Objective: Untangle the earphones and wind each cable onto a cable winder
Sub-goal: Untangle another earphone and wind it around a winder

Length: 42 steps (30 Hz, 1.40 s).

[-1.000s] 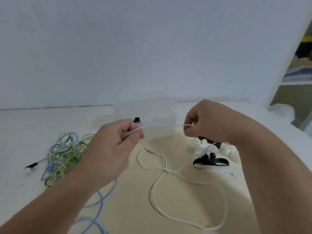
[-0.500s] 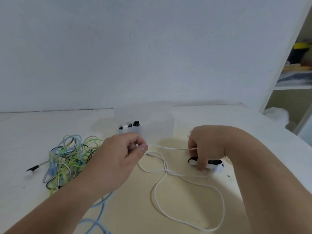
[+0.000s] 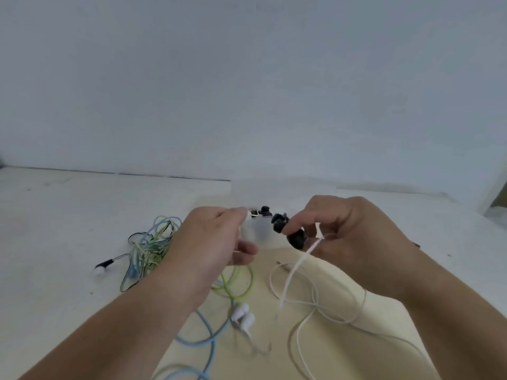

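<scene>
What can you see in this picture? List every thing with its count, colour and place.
winder: one, black, in the right hand
cable: one, white, looped on the table, rising to the right hand
cable tangle: one, green, blue and black, table left
earbuds: two, white, table front
table: one, pale, beneath everything
left hand: one, pinching a white plug
right hand: one, gripping winder and cable

Plain indoor worktable set-up, room type undetermined: bare white painted wall [image 3: 247, 91] filling the upper frame, scuffed pale wooden tabletop [image 3: 55, 229] across the lower half, tangled green, blue and black earphone cables [image 3: 149, 244] at centre left.
</scene>
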Tool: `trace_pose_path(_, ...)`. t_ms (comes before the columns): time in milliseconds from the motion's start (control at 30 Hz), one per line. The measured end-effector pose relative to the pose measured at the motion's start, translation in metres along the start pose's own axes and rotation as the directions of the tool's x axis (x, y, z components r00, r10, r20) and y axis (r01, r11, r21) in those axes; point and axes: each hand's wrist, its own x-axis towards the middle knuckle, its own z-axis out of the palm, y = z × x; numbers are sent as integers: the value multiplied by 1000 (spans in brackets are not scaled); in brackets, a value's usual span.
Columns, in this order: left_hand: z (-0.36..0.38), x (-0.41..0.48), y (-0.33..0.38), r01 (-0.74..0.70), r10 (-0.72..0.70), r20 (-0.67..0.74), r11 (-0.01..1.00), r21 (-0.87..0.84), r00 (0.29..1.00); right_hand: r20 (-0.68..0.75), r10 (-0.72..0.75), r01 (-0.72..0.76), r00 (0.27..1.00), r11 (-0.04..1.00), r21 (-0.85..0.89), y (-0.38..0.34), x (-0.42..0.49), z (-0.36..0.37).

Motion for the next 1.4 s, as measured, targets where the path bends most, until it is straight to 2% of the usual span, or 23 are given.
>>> trace_pose_path(67, -1, 1, 0, 0, 0, 18, 1000, 18, 1000, 3, -40, 40, 999, 999, -19, -3, 0, 1)
trace_pose_path(200, 2, -11, 5, 57, -53, 304, 998, -5, 951, 24, -54, 56, 998, 996, -66, -6, -2, 5)
trace_pose_path(267, 4, -14, 4, 44, -30, 382, 999, -28, 924, 52, -59, 65, 997, 991, -120, -7, -3, 7)
trace_pose_path(400, 3, -13, 1, 3, 22, 382, 998, -64, 924, 107, 20, -10, 994, 996, -84, -10, -2, 8)
trace_pose_path(467, 2, -12, 0, -11, 25, 340, 999, -45, 940, 189, 62, -52, 980, 997, -57, -10, -2, 5)
trace_pose_path(567, 2, -8, -2, -45, 42, 282, 999, 7, 958, 262, 89, -119, 961, 988, 101, -7, -2, 0)
trace_pose_path(633, 2, -8, -2, -62, 54, 288, 998, 21, 956, 229, 121, -170, 966, 963, 209, -4, -1, -2)
trace_pose_path(700, 2, -11, -1, -94, 81, 312, 995, 28, 947, 180, 146, -185, 973, 956, 227, -3, 0, -2)
trace_pose_path(867, 4, -15, 0, -196, 166, 370, 979, 47, 914, 72, 174, -178, 982, 982, 61, -1, 2, 3)
trace_pose_path(1000, 3, -15, 0, -277, 212, 402, 955, 109, 891, -90, 210, -210, 973, 978, 16, 0, 4, 4)
trace_pose_path(1167, 1, -14, 4, -282, 235, 421, 958, 52, 876, -371, 308, -328, 876, 945, 11, 13, 8, -2)
trace_pose_path(1400, -5, -13, 12, -270, 299, 411, 954, -128, 861, -474, 489, -516, 732, 853, 83, 24, 9, -14)
